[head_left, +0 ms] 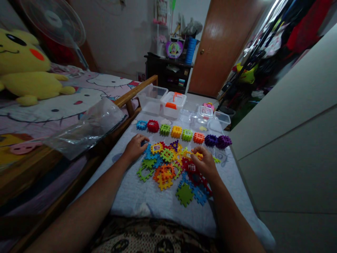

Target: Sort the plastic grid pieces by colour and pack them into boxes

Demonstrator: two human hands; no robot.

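Note:
A loose pile of notched plastic building tiles (pixel 167 155) in many colours lies on the pale cloth between my hands. At the pile's left edge, my left hand (pixel 134 147) rests with its thumb and index finger apart, close to blue tiles (pixel 157 161). My right hand (pixel 205 163) is over the right side of the pile, its fingers pinched at a yellow tile (pixel 189 154); the grip is partly hidden. Dark red tiles (pixel 191 168) lie beside and below that hand. Nearer to me are a green square tile (pixel 184 195) and an orange tile (pixel 164 182).
Behind the pile runs a row of assembled blocks, from a blue block (pixel 141 125) to a purple block (pixel 224 142). Farther back stand a clear box with orange latches (pixel 171 109) and other clear containers (pixel 222 120). A wooden bed rail (pixel 137 90) borders the left; a white cabinet (pixel 286 140) the right.

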